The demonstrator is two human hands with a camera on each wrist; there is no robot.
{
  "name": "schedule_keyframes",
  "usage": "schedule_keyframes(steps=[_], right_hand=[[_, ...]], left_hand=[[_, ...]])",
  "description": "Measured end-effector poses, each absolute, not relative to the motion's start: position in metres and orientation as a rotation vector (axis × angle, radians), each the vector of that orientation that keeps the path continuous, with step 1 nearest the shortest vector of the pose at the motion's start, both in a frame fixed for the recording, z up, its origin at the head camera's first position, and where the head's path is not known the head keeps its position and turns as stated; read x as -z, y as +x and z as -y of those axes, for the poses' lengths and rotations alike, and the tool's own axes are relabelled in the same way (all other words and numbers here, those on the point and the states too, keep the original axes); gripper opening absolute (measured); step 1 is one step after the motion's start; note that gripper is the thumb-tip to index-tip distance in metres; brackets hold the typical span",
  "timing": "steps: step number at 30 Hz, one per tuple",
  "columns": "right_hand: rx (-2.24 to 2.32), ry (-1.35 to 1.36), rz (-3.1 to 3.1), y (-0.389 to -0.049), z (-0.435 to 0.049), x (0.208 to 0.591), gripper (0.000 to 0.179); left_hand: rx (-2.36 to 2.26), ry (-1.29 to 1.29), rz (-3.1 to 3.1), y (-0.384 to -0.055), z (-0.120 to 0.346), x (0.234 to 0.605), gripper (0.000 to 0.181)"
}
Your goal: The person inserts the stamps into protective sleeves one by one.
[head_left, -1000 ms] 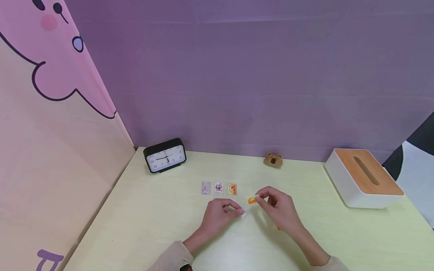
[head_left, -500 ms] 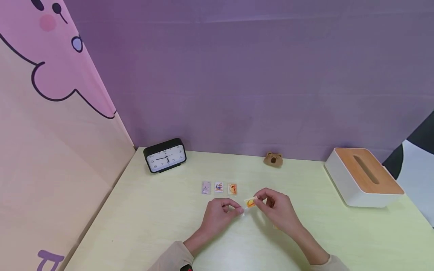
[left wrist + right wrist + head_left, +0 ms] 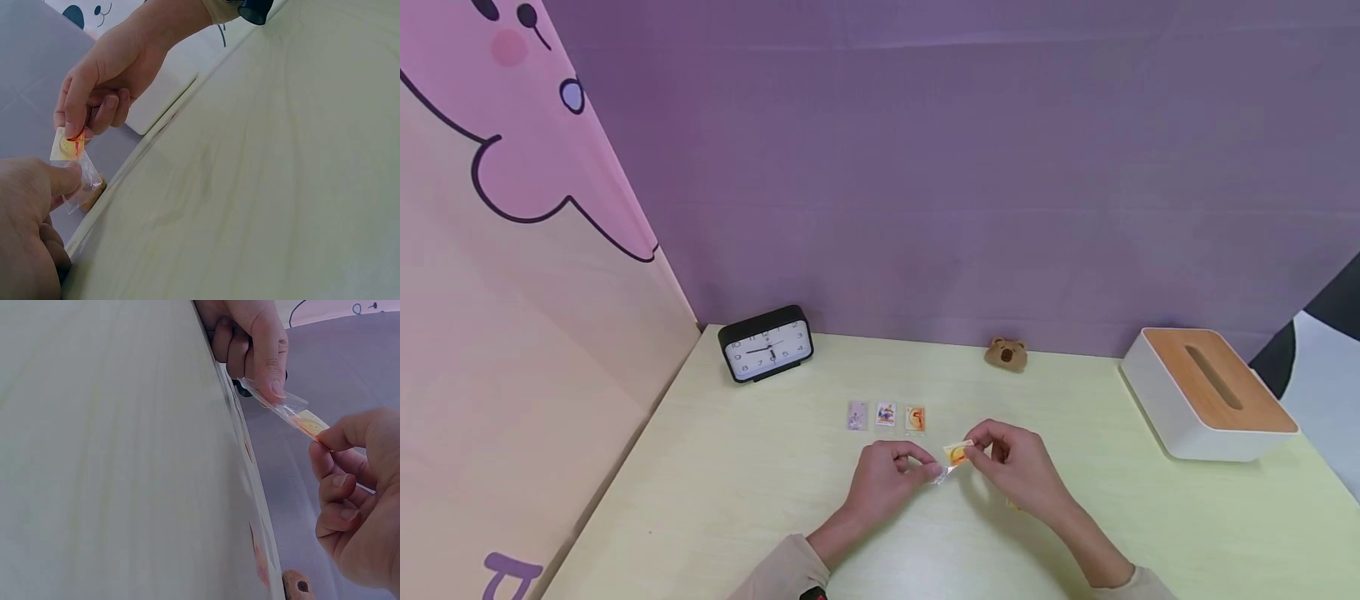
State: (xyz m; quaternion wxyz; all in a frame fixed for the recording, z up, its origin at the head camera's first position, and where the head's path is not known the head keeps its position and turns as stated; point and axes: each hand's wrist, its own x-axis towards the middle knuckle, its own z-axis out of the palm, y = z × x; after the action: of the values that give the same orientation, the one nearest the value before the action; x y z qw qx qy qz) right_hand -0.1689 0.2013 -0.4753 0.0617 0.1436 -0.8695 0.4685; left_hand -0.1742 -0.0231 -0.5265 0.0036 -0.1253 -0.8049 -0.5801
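Note:
Above the table my left hand pinches a small clear plastic sleeve between thumb and forefinger. My right hand pinches a small yellow-and-orange card by its outer end. In both wrist views the card's other end meets the mouth of the sleeve and appears partly inside it; how deep is hard to tell. Beyond the hands lie a pale purple card, a white card with a coloured figure and an orange card, side by side. A yellow item is mostly hidden under my right wrist.
A black alarm clock stands at the table's back left. At the back edge sits a brown bear-head figure. On the right is a white tissue box with a wooden lid. Purple cloth hangs behind the table.
My right hand has come down slightly, bringing the card lower and against the sleeve. More of the sleeve shows beside my left fingertips, while the left hand stays nearly still.

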Motion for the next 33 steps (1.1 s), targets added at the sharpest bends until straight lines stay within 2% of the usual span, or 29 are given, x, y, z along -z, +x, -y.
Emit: schedule_keyframes(steps=[33], right_hand=[[-1.392,0.548,2.661,-0.1717,-0.2105,0.4763,0.017]], left_hand=[[1.814,-0.38,2.543,-0.1749,0.023,0.5278,0.008]])
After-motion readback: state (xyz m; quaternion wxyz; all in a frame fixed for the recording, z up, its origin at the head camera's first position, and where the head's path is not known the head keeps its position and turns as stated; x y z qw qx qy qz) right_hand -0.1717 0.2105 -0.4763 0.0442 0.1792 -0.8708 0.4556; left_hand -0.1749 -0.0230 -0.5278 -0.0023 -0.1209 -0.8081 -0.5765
